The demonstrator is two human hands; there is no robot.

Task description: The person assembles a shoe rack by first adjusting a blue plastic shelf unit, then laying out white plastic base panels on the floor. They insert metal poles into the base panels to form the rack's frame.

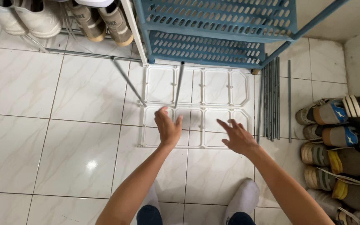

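Head view: both hands open over 2 white frame panels (196,109) on glossy white tile floor (42,137).
Left hand (167,129), right hand (237,136) grip nothing; blue rack (213,29) behind, rods (271,98) and shoes (338,141) right.

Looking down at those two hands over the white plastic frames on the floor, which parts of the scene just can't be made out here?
Head view only:
- Left hand and right hand: whether they touch the near white frame is unclear, the palms face down.
- Blue rack: cut off by the top edge.
- Pale shoes: tops cut off by the top edge.
- Shoe pile: runs past the right edge.
- Person's legs: hidden by the forearms and bottom edge.
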